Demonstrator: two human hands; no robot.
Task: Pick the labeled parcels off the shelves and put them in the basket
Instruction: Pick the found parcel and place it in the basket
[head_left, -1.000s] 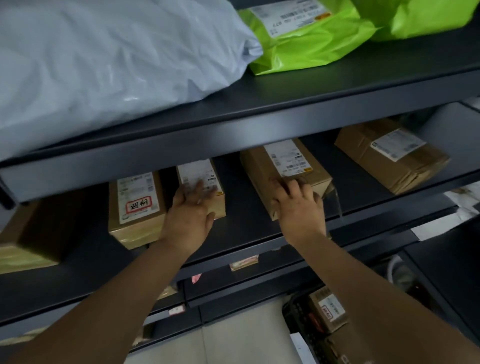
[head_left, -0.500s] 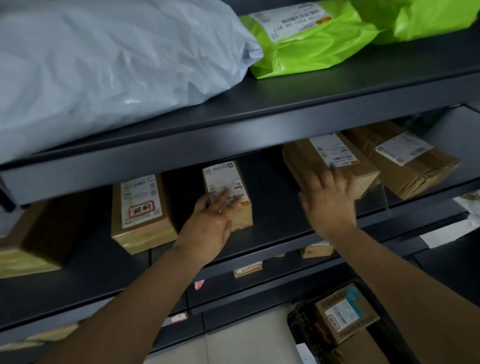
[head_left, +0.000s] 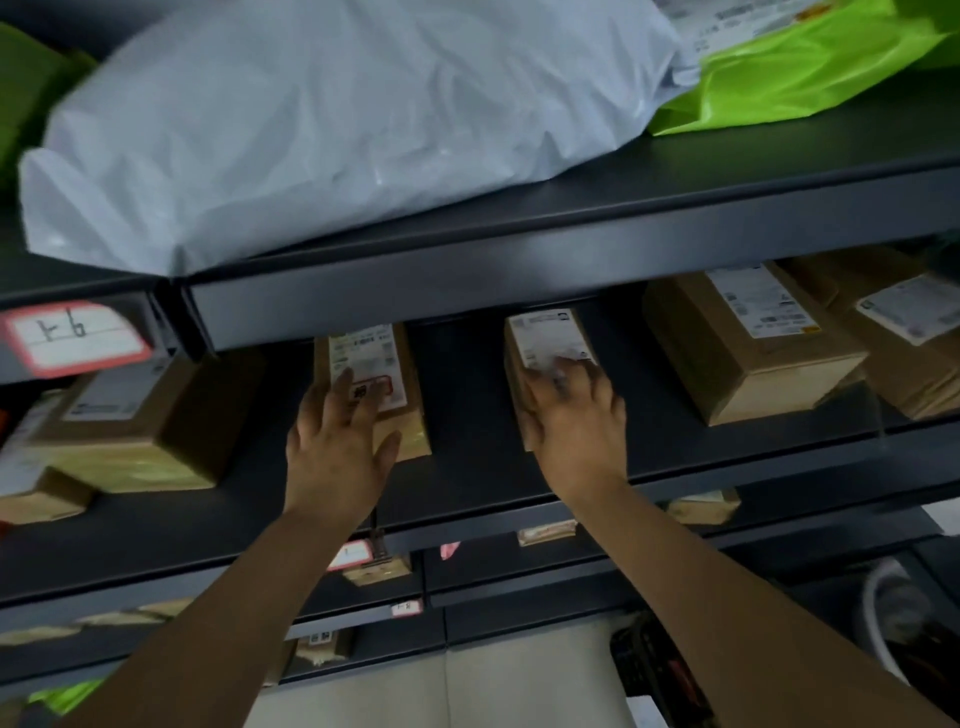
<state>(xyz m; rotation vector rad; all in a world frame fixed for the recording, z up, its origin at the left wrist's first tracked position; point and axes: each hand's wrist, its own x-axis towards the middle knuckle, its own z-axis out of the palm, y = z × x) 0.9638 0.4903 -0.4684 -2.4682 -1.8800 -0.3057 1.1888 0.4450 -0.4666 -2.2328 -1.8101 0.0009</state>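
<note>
You are at the picking step, with both hands reaching into the middle shelf (head_left: 467, 483) and nothing lifted yet.

Start at your left hand (head_left: 337, 447). Its fingers (head_left: 340, 389) are spread apart and lie flat over the near end of a narrow brown box (head_left: 410, 410) whose white label carries a red stamp. The thumb sticks out to the right, against the box's front corner. The hand rests on the top; it has not closed round the sides. Further left of those fingers sits a bigger brown box (head_left: 156, 431), untouched, with a red-edged shelf tag (head_left: 72, 338) above it.

Now your right hand (head_left: 574, 431). Its fingers (head_left: 576, 371) are laid over the label of a second small box (head_left: 540, 338), and the thumb side presses the box's left face, so this hand looks closer to a real hold. The picture is blurred there, so I cannot tell whether the grip has closed. To the right of those fingers stand two larger labelled boxes (head_left: 753, 358), well clear of your hand.

On the shelf above lie a big pale mailing bag (head_left: 337, 130) and a green bag (head_left: 805, 78).

The basket (head_left: 654, 670) shows only as a dark edge low at the right, beneath your right forearm.

As I judge it, the next move calls for curling each hand round its box, thumb on one side and fingers on the other, drawing both out under the upper shelf's lip, then carrying them down to the right.
</note>
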